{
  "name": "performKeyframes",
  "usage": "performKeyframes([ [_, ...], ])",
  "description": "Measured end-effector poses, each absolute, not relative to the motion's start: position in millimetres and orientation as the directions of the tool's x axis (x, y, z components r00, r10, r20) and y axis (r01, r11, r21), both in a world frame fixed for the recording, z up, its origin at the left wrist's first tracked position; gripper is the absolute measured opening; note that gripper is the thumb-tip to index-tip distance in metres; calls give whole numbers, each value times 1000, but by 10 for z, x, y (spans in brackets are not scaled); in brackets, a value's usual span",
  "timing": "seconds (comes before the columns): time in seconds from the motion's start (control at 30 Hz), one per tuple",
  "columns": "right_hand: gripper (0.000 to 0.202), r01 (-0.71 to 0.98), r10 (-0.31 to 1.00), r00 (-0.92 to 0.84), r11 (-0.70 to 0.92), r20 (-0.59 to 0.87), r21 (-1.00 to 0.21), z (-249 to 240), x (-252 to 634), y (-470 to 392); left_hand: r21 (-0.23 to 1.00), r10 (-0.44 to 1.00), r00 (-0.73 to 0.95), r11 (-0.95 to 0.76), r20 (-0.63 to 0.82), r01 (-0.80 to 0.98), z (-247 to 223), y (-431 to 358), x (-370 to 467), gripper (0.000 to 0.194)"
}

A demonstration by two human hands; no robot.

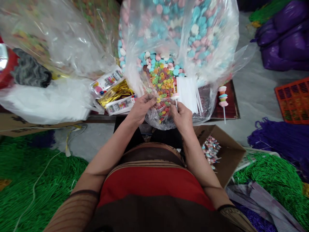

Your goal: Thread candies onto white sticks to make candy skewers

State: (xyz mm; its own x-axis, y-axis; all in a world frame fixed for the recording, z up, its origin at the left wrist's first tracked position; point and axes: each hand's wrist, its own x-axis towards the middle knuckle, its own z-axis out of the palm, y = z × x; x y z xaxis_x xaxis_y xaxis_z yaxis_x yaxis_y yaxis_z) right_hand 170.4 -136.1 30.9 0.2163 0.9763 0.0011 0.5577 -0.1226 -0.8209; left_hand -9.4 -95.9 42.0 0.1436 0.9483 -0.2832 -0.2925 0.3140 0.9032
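Observation:
My right hand (182, 118) pinches a thin white lollipop stick (176, 103) held roughly upright. A pink-and-white candy (175, 96) is threaded on that stick, with the bare tip poking out above it. To its left, my left hand (144, 108) is closed, thumb against fingers, on a small yellow candy ring (158, 100). Both hands are over an open clear bag of colourful candy rings (163, 80). Beside my right hand lies a stack of white sticks (187, 91). A finished-looking candy skewer (223, 96) rests at the table's right end.
Behind the rings stands a large clear bag of pink, blue and white candies (159, 29). Printed packets (120, 104) and gold twist ties (118, 92) lie left. A cardboard box (229, 154) with wrapped candies is below right. An orange crate (293, 101) stands on the floor.

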Motion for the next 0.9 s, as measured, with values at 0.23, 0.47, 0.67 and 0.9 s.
performKeyframes([
  [0.23,38,382,995,-101,37,-1,-923,511,1729,-1729,815,938,53,324,-342,-480,493,-928,-9,24],
  [0.47,38,382,997,-79,38,8,-923,476,1647,-1788,856,975,9,201,-224,-476,423,-927,19,29],
  [0.67,38,371,997,-67,-18,-46,-928,506,1641,-1786,951,991,-35,111,-127,-287,332,-936,0,23],
  [0.9,38,318,990,-62,-100,-126,-943,541,1607,-1772,955,988,46,-153,146,255,333,-1049,-65,7],
])
